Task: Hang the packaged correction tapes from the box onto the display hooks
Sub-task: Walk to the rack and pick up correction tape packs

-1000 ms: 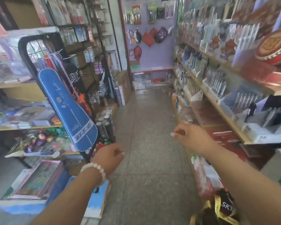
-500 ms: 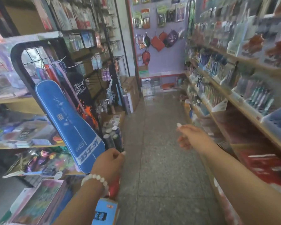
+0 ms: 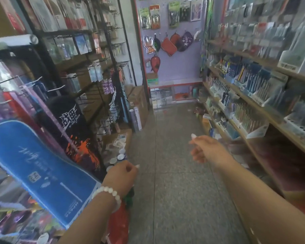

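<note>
I am in a shop aisle. My left hand (image 3: 121, 175), with a white bead bracelet on the wrist, hangs in front of me with its fingers loosely curled and holds nothing I can see. My right hand (image 3: 207, 149) is out ahead at mid-aisle, thumb up and fingers loosely curled, also empty. An open cardboard box (image 3: 119, 140) with small clear packets sits on the floor at the foot of the left rack, ahead of my left hand. The black wire rack (image 3: 102, 71) above it carries display hooks (image 3: 87, 101), some bare and some with hanging packets.
A blue racket bag (image 3: 42, 173) and a black one (image 3: 72, 124) hang close on my left. Pen-filled shelves (image 3: 250, 95) line the right side. The grey tiled floor (image 3: 169, 173) runs to a purple pegboard wall (image 3: 171, 50). A tall carton (image 3: 137, 101) stands at the far left.
I have moved forward along the aisle and the view has lifted. The left rack and box are nearer. Both hands stay out in front, holding nothing.
</note>
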`<control>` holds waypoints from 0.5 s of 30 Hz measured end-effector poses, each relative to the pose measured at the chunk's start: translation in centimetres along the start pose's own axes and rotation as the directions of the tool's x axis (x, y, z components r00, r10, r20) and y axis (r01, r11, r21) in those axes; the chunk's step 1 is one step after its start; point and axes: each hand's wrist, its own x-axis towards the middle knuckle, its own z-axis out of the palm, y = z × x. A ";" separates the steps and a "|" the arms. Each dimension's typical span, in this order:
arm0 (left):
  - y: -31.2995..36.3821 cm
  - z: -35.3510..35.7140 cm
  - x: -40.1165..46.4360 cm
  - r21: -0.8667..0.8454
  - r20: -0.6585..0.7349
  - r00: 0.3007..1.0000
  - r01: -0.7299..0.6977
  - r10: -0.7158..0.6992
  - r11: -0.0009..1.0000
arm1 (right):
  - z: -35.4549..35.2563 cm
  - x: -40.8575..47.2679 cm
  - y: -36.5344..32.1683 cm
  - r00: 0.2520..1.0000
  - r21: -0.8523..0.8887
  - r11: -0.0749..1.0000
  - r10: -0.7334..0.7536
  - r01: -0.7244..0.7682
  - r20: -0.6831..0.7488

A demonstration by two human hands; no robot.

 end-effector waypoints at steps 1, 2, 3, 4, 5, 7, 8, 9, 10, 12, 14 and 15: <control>0.5 0.4 1.6 0.003 0.010 1.000 0.005 -0.005 1.000 | 0.0 1.6 -0.3 1.000 -0.001 1.000 -0.001 0.001 0.001; 1.1 0.7 3.2 0.009 0.021 1.000 0.012 -0.013 1.000 | 0.0 3.2 -0.7 1.000 -0.005 1.000 -0.004 0.004 0.003; 1.7 1.0 5.0 0.010 0.029 0.999 0.018 -0.018 1.000 | -0.1 5.1 -1.1 1.000 -0.007 1.000 -0.010 0.010 0.008; 2.2 1.2 6.8 0.003 0.028 0.999 0.028 -0.028 1.000 | -0.2 7.2 -1.5 1.000 -0.005 1.000 -0.018 0.018 0.016; 2.7 1.5 8.5 -0.002 0.023 0.999 0.039 -0.039 0.999 | -0.3 9.2 -2.0 0.999 -0.007 1.000 -0.026 0.026 0.022; 4.0 1.8 11.7 -0.009 0.021 0.998 0.063 -0.063 0.998 | -0.7 13.2 -3.0 0.999 -0.021 0.999 -0.030 0.031 0.038; 4.9 2.0 13.5 -0.013 0.017 0.997 0.072 -0.072 0.997 | -1.0 15.6 -3.8 0.998 -0.028 0.999 -0.037 0.039 0.050; 5.6 2.1 14.9 -0.017 0.013 0.997 0.074 -0.074 0.997 | -1.2 17.4 -4.3 0.997 -0.035 0.998 -0.048 0.050 0.054; 6.1 2.2 16.0 -0.018 0.008 0.997 0.075 -0.075 0.997 | -1.3 18.8 -4.7 0.997 -0.035 0.998 -0.058 0.060 0.052; 7.4 2.6 19.1 -0.017 -0.004 0.996 0.091 -0.091 0.996 | -1.6 22.4 -5.8 0.996 -0.031 0.997 -0.069 0.071 0.060; 8.3 2.9 21.9 -0.028 -0.004 0.995 0.098 -0.098 0.995 | -1.5 25.5 -6.9 0.995 -0.037 0.996 -0.076 0.079 0.070; 8.7 3.0 23.2 -0.031 0.002 0.994 0.107 -0.107 0.994 | -1.4 26.9 -7.3 0.994 -0.035 0.996 -0.073 0.076 0.077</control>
